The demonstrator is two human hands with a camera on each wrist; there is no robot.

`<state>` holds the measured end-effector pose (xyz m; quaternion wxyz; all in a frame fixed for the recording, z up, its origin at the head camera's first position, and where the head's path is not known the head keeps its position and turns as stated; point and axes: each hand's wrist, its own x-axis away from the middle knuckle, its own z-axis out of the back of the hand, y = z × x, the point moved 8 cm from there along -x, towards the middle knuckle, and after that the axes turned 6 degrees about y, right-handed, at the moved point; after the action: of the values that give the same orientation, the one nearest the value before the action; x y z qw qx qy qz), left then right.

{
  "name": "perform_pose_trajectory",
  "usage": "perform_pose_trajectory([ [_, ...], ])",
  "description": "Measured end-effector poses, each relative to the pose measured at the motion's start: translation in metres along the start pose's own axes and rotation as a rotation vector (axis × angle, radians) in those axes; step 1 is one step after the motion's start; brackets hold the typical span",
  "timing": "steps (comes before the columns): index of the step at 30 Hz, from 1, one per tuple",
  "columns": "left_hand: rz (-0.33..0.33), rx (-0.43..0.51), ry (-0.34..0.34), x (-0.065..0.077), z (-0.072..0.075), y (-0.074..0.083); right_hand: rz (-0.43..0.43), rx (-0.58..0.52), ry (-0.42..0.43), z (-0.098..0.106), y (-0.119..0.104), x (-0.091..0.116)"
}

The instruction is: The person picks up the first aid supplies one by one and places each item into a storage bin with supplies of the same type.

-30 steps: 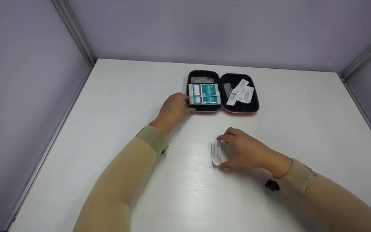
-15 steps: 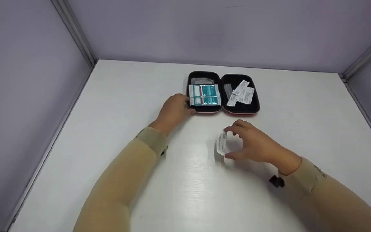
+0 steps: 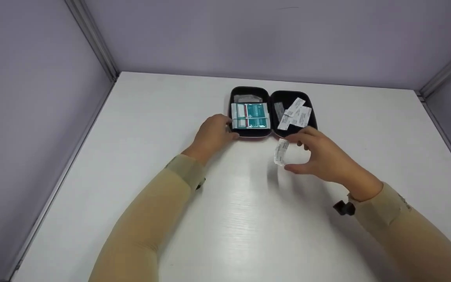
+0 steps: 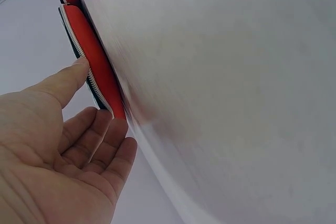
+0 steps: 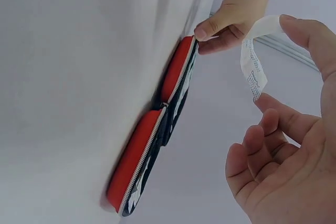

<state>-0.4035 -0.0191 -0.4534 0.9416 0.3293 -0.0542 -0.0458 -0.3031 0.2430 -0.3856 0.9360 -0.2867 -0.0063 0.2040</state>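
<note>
A red zip case (image 5: 135, 161) lies unfolded on the table, its two black-lined halves facing up. My left hand (image 3: 214, 132) holds the case's left edge near its front corner, thumb against the zip (image 4: 80, 43) in the left wrist view. Between thumb and index finger, my right hand (image 3: 325, 158) pinches a white printed bandage strip (image 3: 280, 152) by its ends. The strip bows into an arc (image 5: 253, 69), lifted off the table just in front of the case's right half. Teal-and-white packets (image 3: 253, 116) fill much of the left half; several white strips (image 3: 300, 116) lie loosely in the right half.
The white table (image 3: 225, 219) runs back to a pale purple panel (image 3: 249, 43). More panels with metal corner posts (image 3: 92, 37) stand at both sides. A clear packet (image 3: 248, 98) sits behind the teal ones in the case.
My right hand has raised the bandage strip and carried it away from me and slightly right, toward the case's right half. My left hand and the case stay in place.
</note>
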Motion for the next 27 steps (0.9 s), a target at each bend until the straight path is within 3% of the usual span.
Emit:
perform_pose_trajectory([
  [14,0.010,0.026,0.013,0.003,0.000,-0.001,-0.041,-0.028,0.089,0.029,0.020,-0.019],
  [27,0.014,0.018,0.003,0.006,-0.002,-0.002,-0.175,-0.034,0.106,0.031,0.073,-0.041],
])
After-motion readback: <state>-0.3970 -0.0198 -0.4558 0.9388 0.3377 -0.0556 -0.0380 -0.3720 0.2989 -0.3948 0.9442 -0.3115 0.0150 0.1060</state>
